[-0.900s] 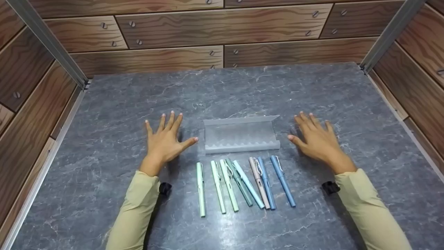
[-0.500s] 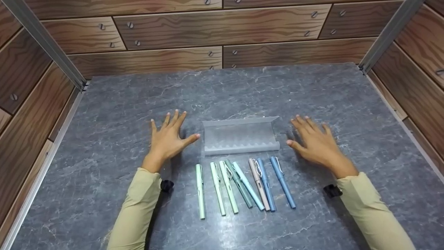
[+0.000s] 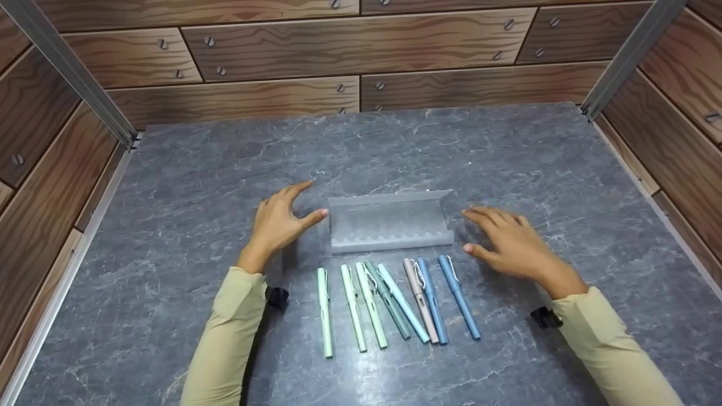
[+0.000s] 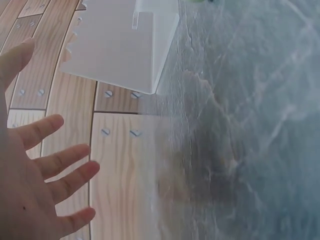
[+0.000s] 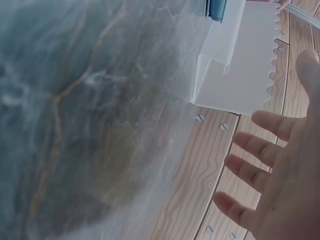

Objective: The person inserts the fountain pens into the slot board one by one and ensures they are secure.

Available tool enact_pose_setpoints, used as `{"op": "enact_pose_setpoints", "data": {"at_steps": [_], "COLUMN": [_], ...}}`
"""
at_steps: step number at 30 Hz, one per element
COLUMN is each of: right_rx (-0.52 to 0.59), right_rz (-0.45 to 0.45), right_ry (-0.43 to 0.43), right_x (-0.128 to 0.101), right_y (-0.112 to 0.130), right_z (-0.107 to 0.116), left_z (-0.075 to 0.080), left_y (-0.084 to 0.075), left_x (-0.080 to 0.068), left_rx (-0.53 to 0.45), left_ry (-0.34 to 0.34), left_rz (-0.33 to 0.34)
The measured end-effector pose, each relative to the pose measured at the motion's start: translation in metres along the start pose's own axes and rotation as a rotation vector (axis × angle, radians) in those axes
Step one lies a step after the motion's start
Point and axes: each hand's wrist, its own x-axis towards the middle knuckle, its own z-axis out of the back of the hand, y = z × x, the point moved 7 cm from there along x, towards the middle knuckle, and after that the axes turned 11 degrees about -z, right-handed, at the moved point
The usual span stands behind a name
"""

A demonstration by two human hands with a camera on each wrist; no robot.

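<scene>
- The frosted plastic pen rack (image 3: 390,221) sits mid-surface, its notched front lip facing the person and its taller back flap rising behind; it holds no pens. It has not shifted over the last second.
- What has changed is the hands: both lay flat and well out to the sides of the rack a moment ago, and now they have lifted off the surface and swung inward toward its two ends.
- The left hand (image 3: 279,221) now stands on edge, fingers straight and loosely spread, its thumb tip just beside the rack's left end; whether it touches cannot be told. The left wrist view shows the same hand (image 4: 35,175) spread and holding nothing, with the rack (image 4: 120,45) apart from its fingers.
- The right hand (image 3: 510,239) hovers near the rack's right end, fingers extended and relaxed, holding nothing. The right wrist view confirms an unclenched grip (image 5: 280,185) with a gap between it and the rack (image 5: 240,65).
- By my reading, the inward move means the rack is about to be bracketed from both ends; no hold is made yet.
- Just in front of the rack lie eight capped pens (image 3: 395,299) in a rough row: pale green at the left, then teal, light blue, a beige one, and blues at the right. None has been touched.
- All of this rests on the grey marbled surface (image 3: 169,225), walled by wood-grain panels (image 3: 271,51).
</scene>
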Motion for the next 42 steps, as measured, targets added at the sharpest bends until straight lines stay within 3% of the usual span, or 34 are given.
{"op": "enact_pose_setpoints", "data": {"at_steps": [11, 24, 36, 42], "right_rx": [0.073, 0.254, 0.272, 0.256], "right_rz": [0.095, 0.151, 0.183, 0.189], "right_ry": [0.060, 0.310, 0.407, 0.415], "right_x": [-0.006, -0.007, -0.007, -0.006], "right_y": [0.004, 0.012, 0.017, 0.019], "right_z": [-0.009, -0.025, -0.036, -0.039], "left_z": [-0.009, -0.017, -0.020, -0.021], "left_y": [0.000, 0.006, 0.008, 0.005], "left_x": [0.009, 0.018, 0.021, 0.023], "left_rx": [-0.132, -0.274, -0.408, -0.475], "left_ry": [-0.013, 0.005, -0.010, -0.044], "left_rz": [0.003, 0.070, 0.076, 0.036]}}
